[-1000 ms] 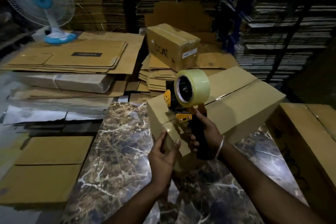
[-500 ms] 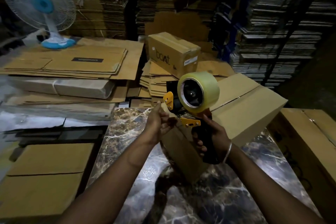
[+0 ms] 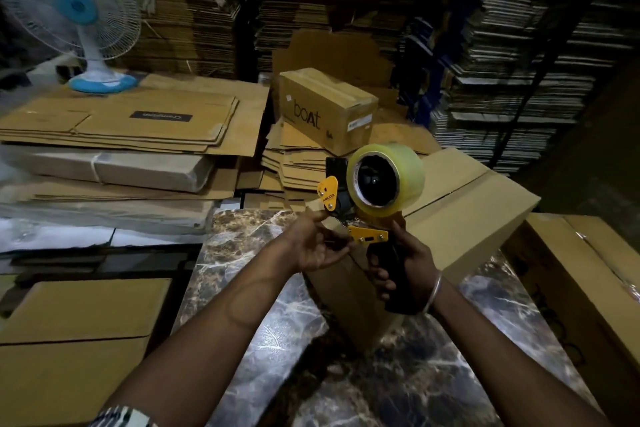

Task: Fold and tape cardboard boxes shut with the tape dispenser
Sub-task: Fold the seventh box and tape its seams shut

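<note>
View: a head camera looks down at two bare hands working over a marble table (image 3: 398, 374) in a dim cardboard store.
Right hand: the right hand (image 3: 407, 267) has its fingers wrapped round the black handle of a tape dispenser (image 3: 367, 218), holding it upright in front of the box.
Dispenser: black and yellow, with a roll of clear tape (image 3: 388, 180) mounted on top, its open core facing the camera.
Left hand: the left hand (image 3: 317, 246) is palm up at the dispenser's front, just under the yellow plate. Its fingertips seem to pinch the loose tape end, but the dim light hides the tape itself, so I cannot tell for certain.
Box: the box (image 3: 460, 222) being worked on lies on the table behind the hands, tilted, flaps folded shut with a seam along the top. Its contents cannot be seen.
Second box: a closed carton printed "boAt" (image 3: 325, 111) sits farther back on a pile of flat cardboard (image 3: 298, 163).
Right edge: another closed carton (image 3: 585, 291) stands beside the table.
Left side: stacks of flattened boxes (image 3: 128, 121), with a white and blue fan (image 3: 74, 14) standing on them.
Background: tall stacks of cardboard sheets (image 3: 519, 45) fill the rear.
</note>
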Tool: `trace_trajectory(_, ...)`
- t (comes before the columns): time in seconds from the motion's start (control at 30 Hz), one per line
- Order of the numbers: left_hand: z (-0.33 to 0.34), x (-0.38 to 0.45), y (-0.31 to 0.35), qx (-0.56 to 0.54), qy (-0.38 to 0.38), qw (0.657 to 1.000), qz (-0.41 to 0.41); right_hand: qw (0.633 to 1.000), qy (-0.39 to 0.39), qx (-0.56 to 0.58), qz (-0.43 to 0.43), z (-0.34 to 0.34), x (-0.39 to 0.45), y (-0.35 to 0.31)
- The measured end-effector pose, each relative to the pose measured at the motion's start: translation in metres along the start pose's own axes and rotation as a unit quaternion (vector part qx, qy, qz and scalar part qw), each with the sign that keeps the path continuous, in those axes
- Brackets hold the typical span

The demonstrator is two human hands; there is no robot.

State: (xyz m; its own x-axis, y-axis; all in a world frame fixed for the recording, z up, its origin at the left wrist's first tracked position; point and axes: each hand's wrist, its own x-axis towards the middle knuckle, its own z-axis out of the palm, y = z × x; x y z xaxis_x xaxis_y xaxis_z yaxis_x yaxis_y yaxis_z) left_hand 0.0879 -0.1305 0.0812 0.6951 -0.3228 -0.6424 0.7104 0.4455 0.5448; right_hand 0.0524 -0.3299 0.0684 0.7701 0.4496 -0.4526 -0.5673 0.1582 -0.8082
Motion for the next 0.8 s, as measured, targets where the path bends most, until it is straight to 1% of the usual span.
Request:
trace_trajectory(0.07,0.001,0.0,0.0,0.037,-0.026,0.999,-0.026,1.0,-0.006,0.001,-0.005,-0.001,0.001,0.002)
trace_trajectory(0.13,0.003,0.0,0.003,0.043,-0.042,0.998,-0.031,1.0,-0.007,0.0,-0.005,-0.001,0.0,0.002)
trace_trajectory(0.27,0.001,0.006,0.009,-0.013,0.005,1.0,0.02,1.0,-0.021,-0.002,-0.003,0.0,-0.002,-0.002)
trace_trajectory(0.4,-0.012,0.018,0.017,0.008,0.048,0.998,0.049,0.999,-0.041,0.0,0.005,-0.002,-0.002,-0.004)
trace_trajectory(0.47,-0.013,0.022,0.022,0.053,0.072,0.994,0.064,0.999,-0.034,-0.005,0.018,-0.003,-0.001,-0.003)
trace_trajectory(0.53,-0.013,0.025,0.028,0.125,0.095,0.984,0.078,0.999,-0.004,-0.018,0.04,-0.003,0.0,-0.001)
trace_trajectory(0.6,-0.013,0.028,0.035,0.212,0.115,0.966,0.089,0.997,0.026,-0.032,0.061,-0.001,0.001,0.0)
trace_trajectory(0.67,-0.014,0.029,0.043,0.274,0.119,0.95,0.094,0.996,0.045,-0.047,0.067,0.005,0.001,-0.001)
trace_trajectory(0.73,-0.012,0.029,0.048,0.306,0.116,0.94,0.102,0.995,0.064,-0.051,0.065,0.013,-0.001,-0.003)
trace_trajectory(0.8,-0.009,0.032,0.053,0.335,0.131,0.926,0.115,0.993,0.084,-0.044,0.063,0.019,-0.001,-0.005)
